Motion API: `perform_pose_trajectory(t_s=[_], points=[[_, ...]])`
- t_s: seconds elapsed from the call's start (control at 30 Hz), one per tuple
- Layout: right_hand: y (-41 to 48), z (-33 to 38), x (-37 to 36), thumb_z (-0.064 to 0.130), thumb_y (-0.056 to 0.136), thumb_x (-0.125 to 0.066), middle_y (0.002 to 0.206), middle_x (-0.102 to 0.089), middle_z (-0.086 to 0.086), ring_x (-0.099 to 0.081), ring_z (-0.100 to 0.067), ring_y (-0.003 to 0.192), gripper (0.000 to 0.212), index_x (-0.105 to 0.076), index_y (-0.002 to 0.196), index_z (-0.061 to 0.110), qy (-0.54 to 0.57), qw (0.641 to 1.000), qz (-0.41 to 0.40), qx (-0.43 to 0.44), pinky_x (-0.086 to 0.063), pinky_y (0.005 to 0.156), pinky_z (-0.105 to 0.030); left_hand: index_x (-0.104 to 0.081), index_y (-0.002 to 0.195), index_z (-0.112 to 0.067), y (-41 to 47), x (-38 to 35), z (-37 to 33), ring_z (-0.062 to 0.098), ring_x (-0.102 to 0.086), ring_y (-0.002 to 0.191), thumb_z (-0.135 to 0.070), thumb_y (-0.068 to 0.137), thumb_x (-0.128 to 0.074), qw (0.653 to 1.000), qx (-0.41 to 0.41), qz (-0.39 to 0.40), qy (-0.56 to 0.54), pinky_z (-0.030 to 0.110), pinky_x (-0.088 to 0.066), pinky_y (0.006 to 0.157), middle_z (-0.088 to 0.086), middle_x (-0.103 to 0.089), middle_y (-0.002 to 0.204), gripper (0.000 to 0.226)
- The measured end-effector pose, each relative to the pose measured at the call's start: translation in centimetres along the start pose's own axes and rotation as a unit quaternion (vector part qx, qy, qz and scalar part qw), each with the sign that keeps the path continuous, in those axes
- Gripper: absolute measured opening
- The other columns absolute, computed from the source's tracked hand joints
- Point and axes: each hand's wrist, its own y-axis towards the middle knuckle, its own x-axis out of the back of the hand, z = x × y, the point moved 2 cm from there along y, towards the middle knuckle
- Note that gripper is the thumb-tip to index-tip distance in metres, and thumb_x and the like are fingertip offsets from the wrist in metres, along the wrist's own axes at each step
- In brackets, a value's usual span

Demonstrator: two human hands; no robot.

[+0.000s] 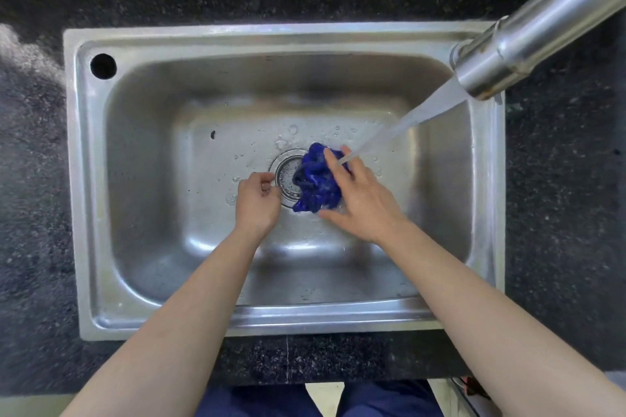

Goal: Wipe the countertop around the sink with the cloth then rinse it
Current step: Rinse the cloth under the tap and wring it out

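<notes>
A crumpled, wet blue cloth (315, 179) hangs over the sink's drain (288, 176), and my right hand (359, 200) grips it with fingers and thumb wrapped round it. Water streams from the steel tap (528, 37) at the upper right and lands on my right fingers and the cloth. My left hand (257, 200) hovers just left of the drain with its fingers loosely curled, holding nothing and apart from the cloth. The steel sink (95, 213) is set in a dark speckled countertop (34, 179).
A round hole (103, 66) sits in the sink's rim at the far left corner. The countertop surrounds the sink on all sides. Below the counter's front edge are blue trouser legs (389, 399).
</notes>
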Motion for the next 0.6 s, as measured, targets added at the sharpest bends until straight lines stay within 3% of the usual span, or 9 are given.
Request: perform_pose_trajectory(t_s=[0.03, 0.1, 0.17, 0.23, 0.33, 0.43, 0.5, 0.6], points=[[0.5, -0.1, -0.5, 0.043, 0.086, -0.072, 0.163, -0.017, -0.01, -0.041, -0.038, 0.126, 0.098, -0.011, 0.161, 0.027, -0.017, 1.0, 0.008, 0.024, -0.049, 0.097, -0.046, -0.061, 0.123, -0.011, -0.1, 0.0, -0.1, 0.019, -0.058, 0.091, -0.01, 0.093, -0.055, 1.0, 0.001, 0.001, 0.001, 0.035, -0.049, 0.095, 0.017, -0.058, 0.121, 0.03], [1.7, -0.4, -1.5, 0.025, 0.086, -0.074, 0.152, -0.039, -0.016, -0.05, -0.041, 0.112, 0.084, -0.029, 0.158, 0.019, -0.009, 0.998, -0.039, 0.046, -0.051, 0.092, -0.043, -0.061, 0.124, -0.011, -0.2, 0.1, -0.1, 0.019, -0.057, 0.09, -0.01, 0.093, -0.055, 1.0, 0.004, 0.004, 0.004, 0.033, -0.048, 0.093, 0.017, -0.058, 0.12, 0.031], [2.8, -0.6, -1.6, 0.014, 0.091, -0.064, 0.128, -0.051, -0.013, -0.055, -0.036, 0.106, 0.06, -0.045, 0.148, 0.015, 0.08, 0.995, -0.057, 0.004, -0.047, 0.087, -0.033, -0.06, 0.123, -0.011, -0.4, 0.1, -0.1, 0.019, -0.056, 0.087, -0.01, 0.093, -0.055, 1.0, 0.006, 0.006, -0.001, 0.034, -0.048, 0.092, 0.018, -0.059, 0.118, 0.031], [3.7, -0.4, -1.3, 0.008, 0.089, -0.061, 0.113, -0.053, -0.011, -0.057, -0.033, 0.1, 0.05, -0.054, 0.137, 0.014, 0.111, 0.992, -0.05, -0.014, -0.046, 0.084, -0.033, -0.06, 0.122, -0.011, -0.5, 0.2, -0.1, 0.018, -0.055, 0.087, -0.012, 0.095, -0.055, 1.0, 0.003, 0.004, -0.016, 0.035, -0.049, 0.09, 0.018, -0.06, 0.116, 0.027], [3.8, -0.1, -0.5, 0.026, 0.092, -0.069, 0.094, -0.062, -0.008, -0.061, -0.028, 0.088, 0.024, -0.066, 0.11, 0.01, 0.177, 0.983, -0.042, -0.035, -0.045, 0.077, -0.032, -0.06, 0.121, -0.011, -1.0, 0.3, -0.9, 0.02, -0.058, 0.095, -0.025, 0.101, -0.052, 0.998, -0.015, 0.003, -0.054, 0.029, -0.044, 0.085, 0.008, -0.063, 0.113, 0.026], [2.1, 0.3, 1.2, 0.065, 0.091, -0.054, 0.068, -0.056, 0.002, -0.054, -0.02, 0.069, 0.053, -0.055, 0.073, 0.016, 0.189, 0.977, -0.006, -0.102, -0.035, 0.066, -0.03, -0.058, 0.12, -0.022, -1.7, 0.1, -1.8, 0.016, -0.062, 0.097, -0.042, 0.096, -0.052, 0.991, -0.027, 0.033, -0.128, 0.04, -0.049, 0.091, -0.004, -0.065, 0.105, 0.031], [0.8, 0.0, 2.0, 0.075, 0.092, -0.034, 0.071, -0.056, -0.001, -0.054, -0.025, 0.076, 0.064, -0.05, 0.067, 0.018, 0.138, 0.976, 0.026, -0.17, -0.035, 0.067, -0.033, -0.057, 0.125, -0.024, -1.8, -0.3, -2.1, 0.017, -0.063, 0.102, -0.048, 0.091, -0.054, 0.989, -0.021, 0.051, -0.139, 0.042, -0.05, 0.093, -0.007, -0.063, 0.106, 0.042], [-0.9, -0.5, 1.9, 0.071, 0.098, -0.027, 0.09, -0.063, -0.007, -0.061, -0.032, 0.093, 0.061, -0.051, 0.078, 0.018, 0.073, 0.969, 0.017, -0.235, -0.037, 0.069, -0.035, -0.054, 0.136, -0.014, -1.6, -1.0, -2.3, 0.015, -0.059, 0.095, -0.03, 0.098, -0.06, 0.99, -0.023, 0.053, -0.13, 0.041, -0.049, 0.093, -0.004, -0.06, 0.103, 0.042]])
